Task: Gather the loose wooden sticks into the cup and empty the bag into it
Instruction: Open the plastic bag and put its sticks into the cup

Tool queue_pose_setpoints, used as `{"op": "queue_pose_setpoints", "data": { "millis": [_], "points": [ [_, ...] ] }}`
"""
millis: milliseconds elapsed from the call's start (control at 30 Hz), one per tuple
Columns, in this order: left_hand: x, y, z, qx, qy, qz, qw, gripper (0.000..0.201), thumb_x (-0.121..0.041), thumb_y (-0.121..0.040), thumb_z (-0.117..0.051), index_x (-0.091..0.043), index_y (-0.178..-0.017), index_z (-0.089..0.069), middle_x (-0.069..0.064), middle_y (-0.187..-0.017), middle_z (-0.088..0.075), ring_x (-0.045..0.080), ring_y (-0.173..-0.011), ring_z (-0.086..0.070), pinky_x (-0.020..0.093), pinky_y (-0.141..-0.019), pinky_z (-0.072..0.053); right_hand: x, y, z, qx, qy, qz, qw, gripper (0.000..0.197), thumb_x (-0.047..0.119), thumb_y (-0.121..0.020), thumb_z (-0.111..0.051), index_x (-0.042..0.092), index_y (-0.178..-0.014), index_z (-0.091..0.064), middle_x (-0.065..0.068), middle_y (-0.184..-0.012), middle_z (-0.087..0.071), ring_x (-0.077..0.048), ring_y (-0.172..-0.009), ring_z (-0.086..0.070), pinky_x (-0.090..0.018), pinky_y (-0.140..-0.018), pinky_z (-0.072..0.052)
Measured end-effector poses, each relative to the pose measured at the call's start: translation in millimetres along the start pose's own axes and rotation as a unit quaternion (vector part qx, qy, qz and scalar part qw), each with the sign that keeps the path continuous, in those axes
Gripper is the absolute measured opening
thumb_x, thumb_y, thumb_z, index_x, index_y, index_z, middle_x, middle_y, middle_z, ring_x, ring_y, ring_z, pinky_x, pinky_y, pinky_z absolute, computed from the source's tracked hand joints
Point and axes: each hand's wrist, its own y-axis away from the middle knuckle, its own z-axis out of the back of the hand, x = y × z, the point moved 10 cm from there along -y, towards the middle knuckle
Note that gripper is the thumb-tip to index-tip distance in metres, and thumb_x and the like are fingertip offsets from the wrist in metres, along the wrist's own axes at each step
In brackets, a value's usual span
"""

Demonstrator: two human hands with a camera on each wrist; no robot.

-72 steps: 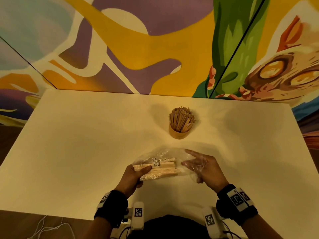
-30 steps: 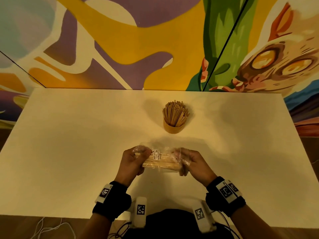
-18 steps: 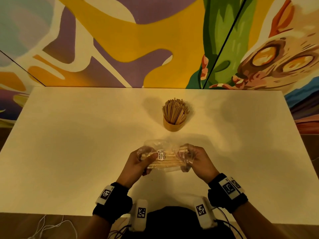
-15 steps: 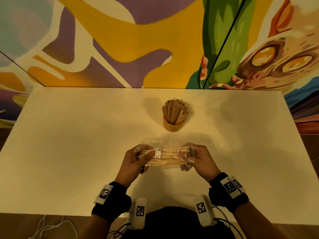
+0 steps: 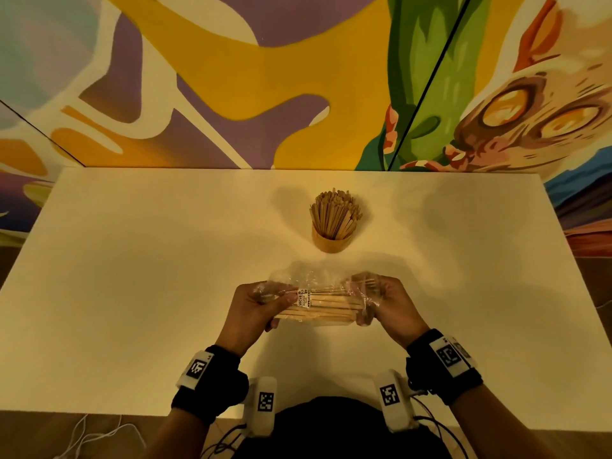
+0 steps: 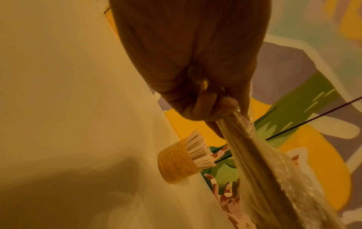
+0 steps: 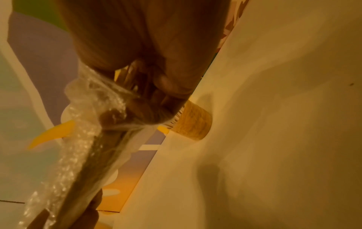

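Observation:
A clear plastic bag (image 5: 318, 304) of wooden sticks hangs level above the table, held at both ends. My left hand (image 5: 261, 308) grips its left end, thumb lying over the white label (image 5: 304, 298). My right hand (image 5: 377, 301) grips the crumpled right end, where stick tips poke out. Beyond the bag stands a small tan cup (image 5: 332, 241) packed with upright sticks (image 5: 335, 212). In the left wrist view the bag (image 6: 260, 162) runs away from my fingers (image 6: 225, 106), with the cup (image 6: 176, 164) behind. In the right wrist view the bag (image 7: 92, 139) partly hides the cup (image 7: 194, 124).
The white table (image 5: 132, 293) reaches to a painted mural wall (image 5: 231, 77) at the back. Its front edge runs close to my body. White cables (image 5: 92, 435) lie on the floor at the lower left.
My right hand came in and took hold of the bag's right end. Both hands lifted the bag off the table and shifted it slightly away from me, keeping it level.

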Motion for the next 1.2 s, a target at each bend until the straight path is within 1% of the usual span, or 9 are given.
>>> {"op": "queue_pose_setpoints", "data": {
  "millis": [100,267,400,533,667,800,967,1100,1200],
  "points": [
    [-3.5,-0.2,-8.6,0.013,-0.006,-0.002,1.000,0.012,-0.003,-0.080,-0.073,-0.004,-0.092,-0.072,0.001,-0.062,-0.068,0.014,-0.039,-0.044,0.021,-0.038,-0.034,1.0,0.6,-3.0,-0.002,0.027,0.009,1.000,0.013,-0.017,-0.085,-0.051,-0.011,-0.089,-0.062,-0.005,-0.064,-0.061,-0.018,-0.040,-0.047,-0.021,-0.038,-0.035],
    [-5.7,-0.5,6.3,-0.038,0.011,-0.020,0.999,0.004,-0.004,-0.083,-0.070,-0.002,-0.080,-0.070,0.009,-0.071,-0.069,0.020,-0.039,-0.042,0.024,-0.039,-0.035,5.7,1.7,6.2,-0.027,-0.029,0.008,0.999,0.040,-0.022,-0.080,-0.051,0.011,-0.070,-0.070,-0.005,-0.061,-0.063,-0.016,-0.043,-0.052,-0.017,-0.041,-0.035],
    [-2.6,-0.2,11.5,-0.047,0.036,-0.016,0.998,0.007,0.000,-0.081,-0.070,0.002,-0.074,-0.069,0.009,-0.070,-0.067,0.021,-0.039,-0.042,0.024,-0.040,-0.036,7.4,-0.7,8.3,-0.010,-0.043,0.002,0.999,0.006,0.003,-0.072,-0.074,0.003,-0.073,-0.068,-0.014,-0.047,-0.051,-0.018,-0.033,-0.043,-0.017,-0.041,-0.032],
    [-0.4,1.6,-8.6,-0.014,0.037,-0.017,0.999,0.014,0.001,-0.079,-0.072,0.009,-0.078,-0.061,0.006,-0.073,-0.062,0.021,-0.041,-0.044,0.025,-0.039,-0.036,2.8,-0.1,0.2,0.009,0.002,-0.007,1.000,0.009,-0.016,-0.083,-0.055,-0.019,-0.090,-0.059,-0.006,-0.066,-0.063,-0.019,-0.039,-0.050,-0.019,-0.040,-0.035],
    [-0.3,1.3,-11.0,-0.021,0.040,-0.023,0.999,0.018,0.002,-0.082,-0.070,0.010,-0.082,-0.053,0.000,-0.070,-0.065,0.022,-0.044,-0.043,0.024,-0.040,-0.036,0.0,0.1,2.7,-0.011,0.007,-0.015,1.000,0.016,-0.023,-0.081,-0.051,-0.018,-0.089,-0.063,-0.007,-0.062,-0.063,-0.018,-0.039,-0.050,-0.017,-0.038,-0.034],
    [-3.6,2.4,-0.3,-0.041,0.042,-0.029,0.998,0.014,0.001,-0.084,-0.067,0.008,-0.079,-0.056,0.003,-0.075,-0.067,0.022,-0.046,-0.043,0.025,-0.040,-0.036,1.2,1.2,13.2,-0.031,-0.033,-0.017,0.999,0.003,-0.009,-0.082,-0.065,-0.011,-0.082,-0.067,-0.022,-0.061,-0.058,-0.016,-0.036,-0.040,-0.019,-0.043,-0.029],
    [-2.8,0.4,16.3,-0.057,0.036,-0.034,0.997,0.011,0.002,-0.084,-0.067,0.004,-0.077,-0.058,0.009,-0.077,-0.063,0.022,-0.049,-0.044,0.023,-0.041,-0.035,0.2,0.2,19.1,-0.017,-0.081,-0.020,0.996,0.019,0.004,-0.076,-0.074,-0.010,-0.088,-0.068,-0.043,-0.070,-0.050,-0.017,-0.033,-0.038,-0.021,-0.041,-0.031],
    [-5.2,0.3,11.0,-0.036,0.041,-0.031,0.998,0.009,0.005,-0.084,-0.066,0.007,-0.079,-0.059,0.012,-0.080,-0.061,0.018,-0.045,-0.045,0.023,-0.041,-0.036,-0.4,-0.5,13.2,0.017,-0.073,-0.018,0.997,0.030,0.025,-0.066,-0.083,0.002,-0.084,-0.074,-0.028,-0.061,-0.055,-0.019,-0.036,-0.042,-0.023,-0.045,-0.030],
    [-6.3,0.4,-4.0,-0.004,0.041,-0.027,0.999,0.005,0.005,-0.083,-0.066,0.008,-0.082,-0.062,0.014,-0.083,-0.061,0.018,-0.046,-0.046,0.024,-0.042,-0.036,-0.8,-2.6,9.3,-0.001,-0.055,-0.018,0.998,0.008,0.011,-0.080,-0.069,0.009,-0.080,-0.077,-0.022,-0.062,-0.059,-0.021,-0.041,-0.046,-0.020,-0.043,-0.032]
  ]
}}
